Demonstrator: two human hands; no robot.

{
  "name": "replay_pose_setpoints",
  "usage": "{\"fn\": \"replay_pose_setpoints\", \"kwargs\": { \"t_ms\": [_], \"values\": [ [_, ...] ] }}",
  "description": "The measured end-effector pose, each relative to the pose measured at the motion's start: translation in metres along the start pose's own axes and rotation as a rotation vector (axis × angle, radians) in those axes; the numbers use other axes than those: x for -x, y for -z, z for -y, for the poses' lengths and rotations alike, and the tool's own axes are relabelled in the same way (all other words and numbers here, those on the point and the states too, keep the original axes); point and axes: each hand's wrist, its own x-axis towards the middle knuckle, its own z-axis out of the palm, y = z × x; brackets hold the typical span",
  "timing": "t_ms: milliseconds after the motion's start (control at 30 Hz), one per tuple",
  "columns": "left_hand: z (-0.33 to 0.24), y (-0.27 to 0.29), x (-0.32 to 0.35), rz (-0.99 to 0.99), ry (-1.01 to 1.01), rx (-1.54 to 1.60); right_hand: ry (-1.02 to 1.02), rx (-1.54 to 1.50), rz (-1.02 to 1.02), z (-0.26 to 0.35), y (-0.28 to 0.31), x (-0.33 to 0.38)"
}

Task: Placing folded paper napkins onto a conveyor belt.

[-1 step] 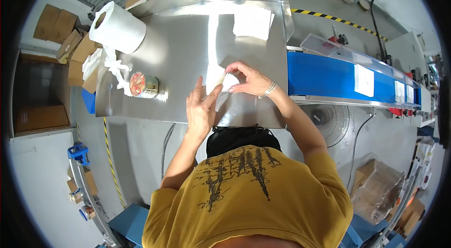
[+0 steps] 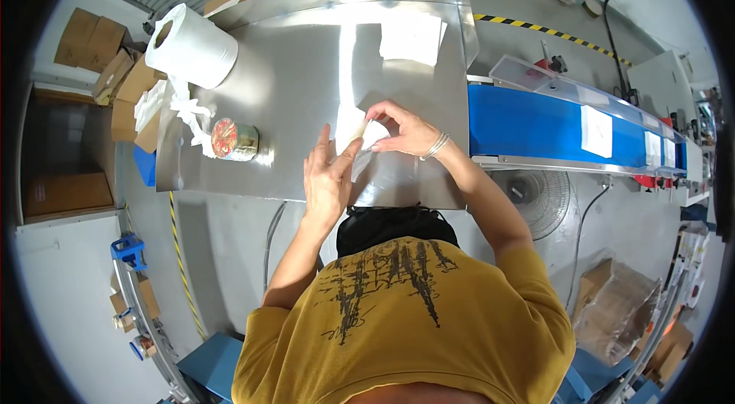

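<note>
Over the near edge of a steel table (image 2: 306, 60), my right hand (image 2: 402, 131) pinches a small white folded sheet (image 2: 352, 122) between thumb and fingers. My left hand (image 2: 328, 174) is just beside it, fingers stretched out and apart, with the thumb tip touching the sheet's lower edge. A round tin with a red patterned lid (image 2: 233, 140) lies on its side to the left of my hands.
A big roll of white paper (image 2: 191, 48) and crumpled white tissue (image 2: 187, 109) sit at the table's left end. A white sheet (image 2: 411, 38) lies at the far side. A blue conveyor (image 2: 551, 128) adjoins on the right, with a fan (image 2: 532, 193) below. Cardboard boxes (image 2: 99, 44) stand left.
</note>
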Motion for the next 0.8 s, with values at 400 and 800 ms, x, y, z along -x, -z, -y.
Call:
{"fn": "replay_pose_setpoints", "kwargs": {
  "t_ms": [400, 800],
  "values": [
    [0.014, -0.004, -0.010, 0.028, 0.236, 0.303, -0.425, 0.411, -1.091, -0.042, 0.163, 0.142],
    [-0.044, -0.025, -0.061, 0.446, 0.135, 0.692, -0.388, 1.109, -1.210, -0.009, 0.226, 0.236]
  ]
}}
